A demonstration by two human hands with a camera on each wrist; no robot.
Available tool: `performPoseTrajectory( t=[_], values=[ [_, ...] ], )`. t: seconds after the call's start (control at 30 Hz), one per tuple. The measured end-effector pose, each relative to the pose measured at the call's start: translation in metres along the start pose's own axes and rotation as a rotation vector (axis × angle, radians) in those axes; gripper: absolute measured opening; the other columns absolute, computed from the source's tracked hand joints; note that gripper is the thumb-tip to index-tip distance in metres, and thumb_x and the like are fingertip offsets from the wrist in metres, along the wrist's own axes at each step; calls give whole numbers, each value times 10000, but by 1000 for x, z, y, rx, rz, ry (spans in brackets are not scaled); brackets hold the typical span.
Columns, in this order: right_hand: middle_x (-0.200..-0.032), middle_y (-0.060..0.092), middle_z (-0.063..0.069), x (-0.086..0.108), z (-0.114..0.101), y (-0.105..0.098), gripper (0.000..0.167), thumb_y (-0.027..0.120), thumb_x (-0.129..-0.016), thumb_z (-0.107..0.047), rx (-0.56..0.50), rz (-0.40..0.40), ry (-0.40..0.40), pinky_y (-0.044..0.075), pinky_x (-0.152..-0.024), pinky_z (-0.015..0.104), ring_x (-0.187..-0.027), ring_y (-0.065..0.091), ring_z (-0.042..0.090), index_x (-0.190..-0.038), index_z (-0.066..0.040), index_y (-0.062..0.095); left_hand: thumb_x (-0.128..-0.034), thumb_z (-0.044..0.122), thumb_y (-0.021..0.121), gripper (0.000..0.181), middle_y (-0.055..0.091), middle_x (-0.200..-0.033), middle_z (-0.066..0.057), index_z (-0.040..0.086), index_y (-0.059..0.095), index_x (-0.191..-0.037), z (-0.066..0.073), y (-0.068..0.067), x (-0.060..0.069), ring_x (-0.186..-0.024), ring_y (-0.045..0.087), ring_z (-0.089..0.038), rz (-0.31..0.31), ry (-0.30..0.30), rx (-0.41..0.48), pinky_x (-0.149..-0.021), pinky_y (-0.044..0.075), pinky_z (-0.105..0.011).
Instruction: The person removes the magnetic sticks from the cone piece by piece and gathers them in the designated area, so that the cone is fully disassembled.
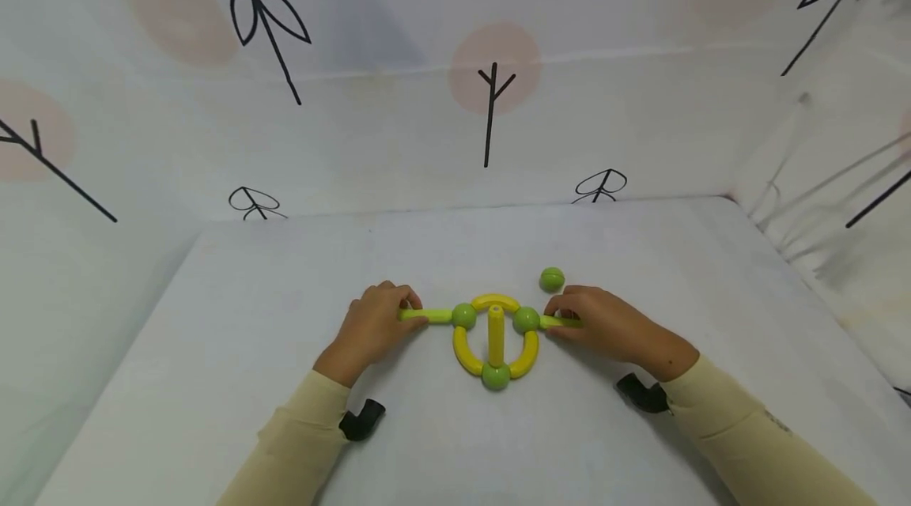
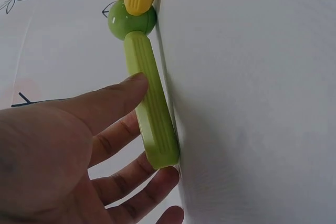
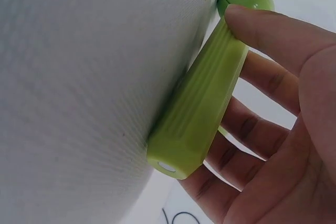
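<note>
A ring of curved yellow pieces (image 1: 464,351) joined by green balls (image 1: 496,376) lies on the white table, with a straight yellow rod (image 1: 496,336) at the lower ball. My left hand (image 1: 370,326) pinches the light green rod (image 1: 436,316) joined to the ring's left ball; in the left wrist view the thumb and fingers hold that rod (image 2: 152,108). At the right ball (image 1: 526,320), my right hand (image 1: 605,326) pinches another light green rod (image 3: 197,108), its thumb near the ball (image 3: 252,1) in the right wrist view.
A loose green ball (image 1: 551,279) sits just behind my right hand. Black curved pieces (image 1: 363,420) show by both sleeves. Patterned white cloth (image 1: 398,134) stands behind the table (image 1: 299,253) and at its sides.
</note>
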State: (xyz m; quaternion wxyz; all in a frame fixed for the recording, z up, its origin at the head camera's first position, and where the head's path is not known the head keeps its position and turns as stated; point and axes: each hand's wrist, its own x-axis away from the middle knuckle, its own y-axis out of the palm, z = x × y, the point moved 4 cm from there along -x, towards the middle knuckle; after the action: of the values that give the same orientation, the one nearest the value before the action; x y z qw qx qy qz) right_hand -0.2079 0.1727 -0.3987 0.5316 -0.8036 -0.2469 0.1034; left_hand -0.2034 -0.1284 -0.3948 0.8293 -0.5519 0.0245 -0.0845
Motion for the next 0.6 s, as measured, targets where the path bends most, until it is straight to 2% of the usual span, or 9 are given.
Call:
performPoseTrajectory(
  t=[0.23,0.43,0.6],
  values=[
    [-930,664,-54,-1,0,2,169,783,-873,-232,1,1,11,523,-760,299,-810,552,80,-1019,-153,748,-866,342,786,196,644,-942,-3,192,722,-975,0,1,1,-883,583,-191,9,9,-4,-790,483,-416],
    [-879,630,-68,0,1,2,165,773,-882,-239,-19,-20,23,492,-706,265,-762,523,80,-1025,-165,741,-867,350,783,196,635,-952,8,207,712,-981,-2,5,1,-900,562,-193,-12,4,-10,-802,474,-416],
    [-874,621,-75,0,1,2,163,773,-881,-242,-24,-13,8,486,-701,259,-764,518,77,-1021,-169,736,-859,361,789,198,632,-952,19,221,713,-976,-3,5,2,-904,555,-186,-7,5,-20,-795,468,-411]
  ],
)
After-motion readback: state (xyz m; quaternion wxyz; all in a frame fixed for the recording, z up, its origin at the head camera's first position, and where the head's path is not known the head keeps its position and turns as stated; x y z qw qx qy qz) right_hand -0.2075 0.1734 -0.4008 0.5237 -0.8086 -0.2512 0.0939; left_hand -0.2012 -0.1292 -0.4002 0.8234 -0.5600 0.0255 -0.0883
